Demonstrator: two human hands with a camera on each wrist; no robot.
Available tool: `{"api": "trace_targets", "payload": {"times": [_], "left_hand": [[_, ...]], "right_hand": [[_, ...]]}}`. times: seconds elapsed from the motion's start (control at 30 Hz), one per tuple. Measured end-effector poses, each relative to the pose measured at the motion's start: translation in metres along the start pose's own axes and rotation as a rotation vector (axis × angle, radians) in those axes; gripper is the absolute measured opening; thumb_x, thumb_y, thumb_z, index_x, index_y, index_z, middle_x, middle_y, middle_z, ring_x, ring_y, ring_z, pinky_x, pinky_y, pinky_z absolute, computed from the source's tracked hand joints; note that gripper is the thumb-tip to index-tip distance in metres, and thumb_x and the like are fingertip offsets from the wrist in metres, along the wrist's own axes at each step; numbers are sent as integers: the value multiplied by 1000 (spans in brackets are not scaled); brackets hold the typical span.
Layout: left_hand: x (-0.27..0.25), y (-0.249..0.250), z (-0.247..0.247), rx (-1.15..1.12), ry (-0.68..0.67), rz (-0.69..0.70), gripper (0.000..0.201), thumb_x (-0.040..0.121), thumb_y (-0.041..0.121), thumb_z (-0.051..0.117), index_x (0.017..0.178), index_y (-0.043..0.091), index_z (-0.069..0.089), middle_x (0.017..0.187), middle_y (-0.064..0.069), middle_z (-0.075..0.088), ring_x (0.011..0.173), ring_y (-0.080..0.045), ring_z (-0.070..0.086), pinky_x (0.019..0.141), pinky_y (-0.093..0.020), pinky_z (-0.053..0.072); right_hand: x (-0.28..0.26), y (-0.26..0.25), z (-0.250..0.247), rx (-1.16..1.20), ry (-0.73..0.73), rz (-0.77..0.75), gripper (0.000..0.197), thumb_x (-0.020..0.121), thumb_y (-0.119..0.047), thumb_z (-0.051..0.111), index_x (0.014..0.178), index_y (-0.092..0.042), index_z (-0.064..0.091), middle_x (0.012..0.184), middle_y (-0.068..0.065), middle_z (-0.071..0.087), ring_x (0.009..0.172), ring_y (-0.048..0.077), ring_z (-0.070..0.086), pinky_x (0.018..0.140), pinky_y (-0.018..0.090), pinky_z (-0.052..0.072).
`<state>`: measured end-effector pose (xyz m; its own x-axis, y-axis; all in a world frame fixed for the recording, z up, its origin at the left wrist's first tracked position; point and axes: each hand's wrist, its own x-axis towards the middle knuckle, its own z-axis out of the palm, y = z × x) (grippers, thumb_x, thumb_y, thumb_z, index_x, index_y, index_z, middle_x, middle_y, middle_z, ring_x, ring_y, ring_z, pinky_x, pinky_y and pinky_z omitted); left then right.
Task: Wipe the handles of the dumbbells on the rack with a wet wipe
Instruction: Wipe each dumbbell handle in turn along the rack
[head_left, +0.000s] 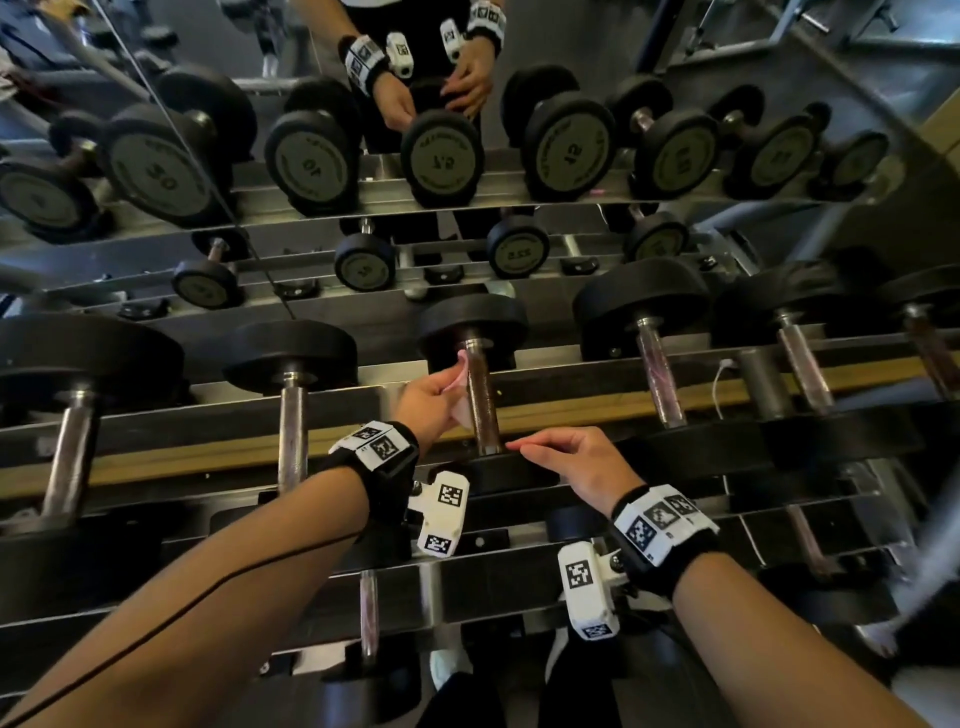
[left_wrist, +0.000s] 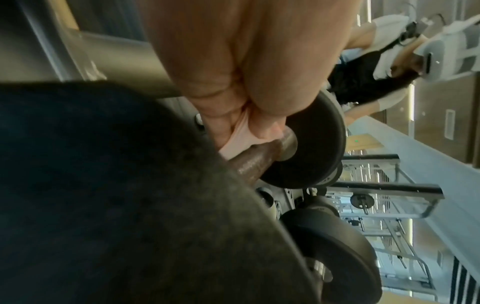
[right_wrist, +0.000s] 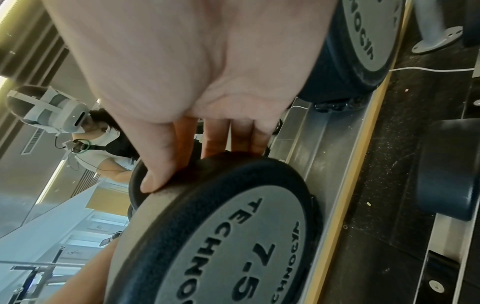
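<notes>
Left hand (head_left: 434, 397) nearer the handle (head_left: 480, 400), pinching the wipe (head_left: 460, 387) against its left side.
Handle runs away from the person; right hand (head_left: 569, 462), fingers relaxed, rests on the near weight head (right_wrist: 233, 236).

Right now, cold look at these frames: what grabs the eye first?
The left hand at centre, pinching a pale pink wet wipe against the dark handle of the 7.5 dumbbell on the rack. Just right of it, the right hand rests on that dumbbell's near head, fingers over its rim. Above, a mirror repeats the row of dumbbells and both hands.
</notes>
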<state>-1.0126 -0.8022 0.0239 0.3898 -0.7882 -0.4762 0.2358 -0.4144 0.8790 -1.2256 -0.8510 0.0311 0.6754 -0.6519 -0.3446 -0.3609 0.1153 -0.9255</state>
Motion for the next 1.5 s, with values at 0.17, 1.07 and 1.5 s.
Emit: {"api": "trace_targets", "payload": {"times": [0.17, 1.07, 1.5], "left_hand": [[-11, -14, -12, 2, -76, -76, 36, 101, -2, 41, 132, 4, 59, 109, -8, 70, 101, -21, 66, 96, -37, 53], [9, 5, -14, -178, 32, -20, 29, 100, 6, 51, 126, 3, 64, 104, -6, 72, 91, -15, 68, 77, -21, 57], [-32, 8, -28, 544, -359, 67, 31, 102, 23, 51, 112, 2, 71, 101, -5, 70, 92, -13, 67, 87, -16, 50]], "right_hand": [[1, 4, -2, 69, -39, -6, 15, 91, -25, 66, 100, -26, 78, 105, -3, 75, 105, 12, 68, 103, 42, 47], [1, 5, -4, 142, -58, 27, 18, 92, -21, 65, 105, -20, 76, 107, -2, 75, 107, 12, 67, 104, 42, 48], [6, 7, -4, 239, -68, 31, 20, 90, -11, 65, 107, -6, 74, 106, 9, 75, 104, 19, 69, 91, 26, 55]]}}
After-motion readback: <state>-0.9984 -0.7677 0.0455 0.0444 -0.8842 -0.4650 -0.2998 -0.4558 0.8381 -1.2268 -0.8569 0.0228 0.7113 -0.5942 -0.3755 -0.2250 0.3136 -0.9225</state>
